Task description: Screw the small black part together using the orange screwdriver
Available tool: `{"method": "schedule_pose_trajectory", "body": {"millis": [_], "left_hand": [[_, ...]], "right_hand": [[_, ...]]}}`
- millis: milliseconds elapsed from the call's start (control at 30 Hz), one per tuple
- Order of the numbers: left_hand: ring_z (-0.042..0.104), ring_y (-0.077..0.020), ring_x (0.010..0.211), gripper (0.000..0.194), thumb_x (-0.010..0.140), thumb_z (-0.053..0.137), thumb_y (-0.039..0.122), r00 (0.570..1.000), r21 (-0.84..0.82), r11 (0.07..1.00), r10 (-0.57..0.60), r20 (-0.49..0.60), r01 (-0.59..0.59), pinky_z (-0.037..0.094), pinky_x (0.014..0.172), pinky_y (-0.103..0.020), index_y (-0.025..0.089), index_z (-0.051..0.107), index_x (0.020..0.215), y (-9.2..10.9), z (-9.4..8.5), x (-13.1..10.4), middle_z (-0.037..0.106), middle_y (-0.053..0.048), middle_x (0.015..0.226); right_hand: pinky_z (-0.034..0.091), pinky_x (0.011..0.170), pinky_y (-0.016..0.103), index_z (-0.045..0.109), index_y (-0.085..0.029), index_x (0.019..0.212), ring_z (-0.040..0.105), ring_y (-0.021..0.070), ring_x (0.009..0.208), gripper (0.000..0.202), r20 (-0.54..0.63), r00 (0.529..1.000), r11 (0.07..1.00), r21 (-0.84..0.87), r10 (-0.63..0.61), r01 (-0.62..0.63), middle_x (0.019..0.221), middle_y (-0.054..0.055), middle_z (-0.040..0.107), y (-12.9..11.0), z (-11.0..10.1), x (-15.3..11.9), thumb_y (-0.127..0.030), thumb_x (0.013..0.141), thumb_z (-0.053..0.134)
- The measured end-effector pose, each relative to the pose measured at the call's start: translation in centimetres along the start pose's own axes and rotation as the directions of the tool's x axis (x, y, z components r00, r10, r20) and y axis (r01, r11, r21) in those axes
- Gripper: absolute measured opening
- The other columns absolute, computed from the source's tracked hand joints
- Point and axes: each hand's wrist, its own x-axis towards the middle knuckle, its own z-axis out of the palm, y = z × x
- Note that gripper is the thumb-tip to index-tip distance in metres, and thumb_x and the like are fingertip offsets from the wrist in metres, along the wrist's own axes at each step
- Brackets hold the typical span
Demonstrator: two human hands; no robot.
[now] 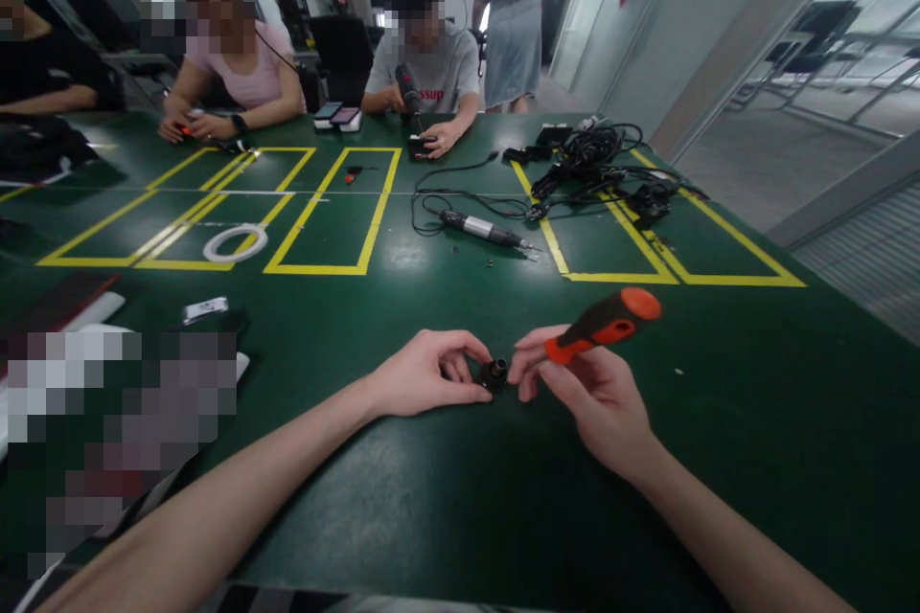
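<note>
Between the thumb and fingers of my left hand (435, 372) sits a small dark round part (494, 374) with a raised cylindrical middle, resting on or just above the green table. My right hand (589, 388) grips a screwdriver (600, 324) with an orange and black handle. The handle tilts up to the right. Most of the shaft is hidden by my fingers, so the tip cannot be made out. Right fingertips are close beside the round part; whether they touch it is unclear.
Ahead lies a black and silver electric screwdriver (478, 228) with its cord. A heap of black cables (589, 163) is at the back right. A white ring (235, 243) lies inside yellow tape marks. Across the table (402, 517), a person (424, 67) holds a power drill (407, 89).
</note>
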Motion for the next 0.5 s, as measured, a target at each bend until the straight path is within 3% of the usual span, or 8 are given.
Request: {"method": "schedule_pose_trajectory", "body": {"millis": [233, 400, 500], "left_hand": [[0.068, -0.0111, 0.067, 0.038, 0.075, 0.085, 0.029, 1.0, 0.002, 1.0, -0.002, 0.0, 0.002, 0.052, 0.066, -0.022, 0.013, 0.07, 0.106, 0.13, -0.01, -0.05, 0.072, 0.001, 0.072], [0.069, -0.0117, 0.068, 0.037, 0.076, 0.085, 0.03, 1.0, -0.005, 1.0, 0.0, 0.003, 0.0, 0.053, 0.068, -0.023, 0.013, 0.07, 0.105, 0.11, -0.04, -0.01, 0.073, 0.001, 0.073], [0.069, -0.0118, 0.068, 0.037, 0.076, 0.085, 0.03, 1.0, 0.001, 1.0, 0.004, 0.006, -0.004, 0.053, 0.068, -0.023, 0.013, 0.07, 0.105, 0.16, -0.05, -0.04, 0.072, 0.001, 0.072]], "right_hand": [[0.056, 0.058, 0.027, 0.07, -0.018, 0.083, 0.065, 0.0147, 0.061, 0.029, -0.024, 0.998, 0.99, -0.125, -0.064, 0.061, 0.081, 0.006, 0.072, 0.1, -0.1, 0.08, -0.043, 0.1, 0.07], [0.055, 0.057, 0.027, 0.073, -0.019, 0.088, 0.065, 0.0154, 0.06, 0.031, 0.003, 0.998, 0.985, -0.16, -0.069, 0.068, 0.075, 0.005, 0.071, -0.34, -0.19, 0.04, -0.042, 0.105, 0.06], [0.058, 0.06, 0.029, 0.074, -0.019, 0.095, 0.069, 0.0171, 0.063, 0.023, 0.004, 0.998, 0.985, -0.161, -0.069, 0.069, 0.081, 0.006, 0.075, -0.17, -0.1, -0.23, -0.039, 0.102, 0.065]]}}
